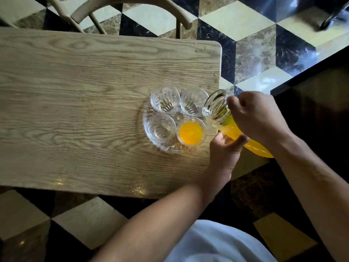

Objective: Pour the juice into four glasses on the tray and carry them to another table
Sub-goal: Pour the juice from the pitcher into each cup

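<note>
A round clear glass tray (146, 129) rests near the right end of the wooden table (85, 103). Several ribbed glasses stand on it. The near right glass (191, 131) holds orange juice. The far left glass (164, 99), far right glass (193, 101) and near left glass (160, 128) look empty. A ribbed glass jug (217, 108) of orange juice is tilted, its mouth over the tray's right rim beside the far right glass. My right hand (258, 118) grips the jug from above. My left hand (225, 148) supports its underside.
A beige chair (132, 14) stands behind the table's far edge. A dark counter (311, 103) runs along the right. The floor is patterned in black, cream and brown tiles. Small droplets lie near the table's right edge (215, 75).
</note>
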`<action>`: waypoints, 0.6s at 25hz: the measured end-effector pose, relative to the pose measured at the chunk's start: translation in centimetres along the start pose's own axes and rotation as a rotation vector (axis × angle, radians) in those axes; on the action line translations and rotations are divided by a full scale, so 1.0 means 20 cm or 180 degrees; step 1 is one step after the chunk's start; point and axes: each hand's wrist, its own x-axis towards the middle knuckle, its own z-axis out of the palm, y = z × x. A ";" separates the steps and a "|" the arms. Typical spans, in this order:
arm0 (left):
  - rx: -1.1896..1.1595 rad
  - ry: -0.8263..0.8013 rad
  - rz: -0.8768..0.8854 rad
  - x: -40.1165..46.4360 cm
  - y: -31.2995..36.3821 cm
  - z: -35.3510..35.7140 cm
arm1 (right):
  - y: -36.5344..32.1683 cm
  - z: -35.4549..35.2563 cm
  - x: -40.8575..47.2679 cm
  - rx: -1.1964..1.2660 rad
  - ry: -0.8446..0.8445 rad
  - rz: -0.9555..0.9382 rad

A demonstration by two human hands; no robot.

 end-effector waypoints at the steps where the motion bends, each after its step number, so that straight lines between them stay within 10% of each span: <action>1: -0.0026 0.0044 0.0009 0.02 0.01 0.02 | 0.00 0.00 0.03 -0.0074 -0.0006 -0.0029; 15: -0.0452 0.0013 -0.0272 0.08 0.17 0.09 | -0.08 0.05 0.25 -0.0596 -0.0328 -0.0281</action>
